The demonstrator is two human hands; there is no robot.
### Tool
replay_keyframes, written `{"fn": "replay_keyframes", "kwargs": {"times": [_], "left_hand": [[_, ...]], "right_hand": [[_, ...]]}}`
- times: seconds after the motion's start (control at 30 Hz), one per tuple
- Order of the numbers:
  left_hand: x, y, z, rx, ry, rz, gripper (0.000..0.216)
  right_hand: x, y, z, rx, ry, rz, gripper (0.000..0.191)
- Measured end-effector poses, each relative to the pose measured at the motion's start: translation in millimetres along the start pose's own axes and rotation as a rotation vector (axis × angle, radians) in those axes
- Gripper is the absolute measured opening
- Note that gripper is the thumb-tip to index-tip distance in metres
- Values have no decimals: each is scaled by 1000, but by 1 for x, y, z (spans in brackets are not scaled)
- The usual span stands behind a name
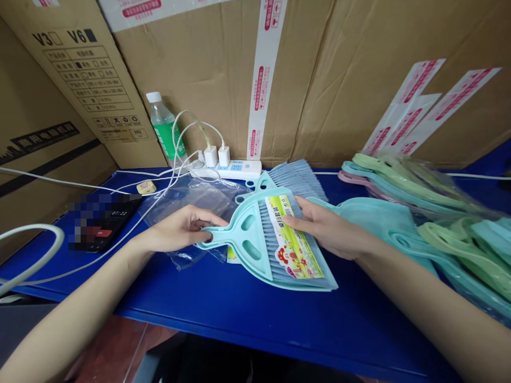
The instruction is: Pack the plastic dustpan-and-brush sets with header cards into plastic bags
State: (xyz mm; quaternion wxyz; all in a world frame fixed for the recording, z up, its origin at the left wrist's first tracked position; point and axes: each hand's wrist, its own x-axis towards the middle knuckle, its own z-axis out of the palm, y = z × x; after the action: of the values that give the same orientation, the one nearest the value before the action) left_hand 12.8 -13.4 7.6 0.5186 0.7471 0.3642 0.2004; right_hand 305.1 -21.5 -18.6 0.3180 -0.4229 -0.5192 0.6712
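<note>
A light teal hand brush (265,231) lies nested in a matching dustpan (328,283), its grey-blue bristles partly covered by a yellow-green printed card (297,242). The pair is held over the blue table. My left hand (186,227) is closed on the handle ends, thumb and fingers pinching them. At the far edge, my right hand (329,229) grips the pan, with its thumb over the card and the fingers mostly hidden behind. More teal brushes with bristles (297,180) lie just behind the set. A clear plastic bag (179,205) is spread beside my left hand.
Bagged dustpan sets (407,178) in green, teal and pink are piled at the right. A power strip (239,169) with chargers, a bottle (165,130) and a phone (109,223) stand or lie left, with white cables crossing. Large cardboard boxes (319,69) wall the back.
</note>
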Motion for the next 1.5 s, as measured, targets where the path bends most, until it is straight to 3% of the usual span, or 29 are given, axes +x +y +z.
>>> {"fn": "replay_keyframes", "kwargs": {"times": [0.33,0.57,0.73,0.9,1.3,1.5], "left_hand": [[0,3,-1,110,21,44,24],[3,-5,-4,578,275,98,28],[4,-15,1,847,273,207,29],[5,-22,3,1000,258,190,25],[3,-14,9,1068,228,136,30],[3,-12,12,1023,294,94,53]], "right_hand": [[-10,-17,-1,-88,20,-13,33],[-18,-33,-2,-150,143,13,23],[-16,-34,-6,-153,245,25,29],[-12,-28,-15,-199,320,-18,36],[-7,-20,-24,-162,308,-168,53],[-5,-18,-16,-199,348,-166,45]]}}
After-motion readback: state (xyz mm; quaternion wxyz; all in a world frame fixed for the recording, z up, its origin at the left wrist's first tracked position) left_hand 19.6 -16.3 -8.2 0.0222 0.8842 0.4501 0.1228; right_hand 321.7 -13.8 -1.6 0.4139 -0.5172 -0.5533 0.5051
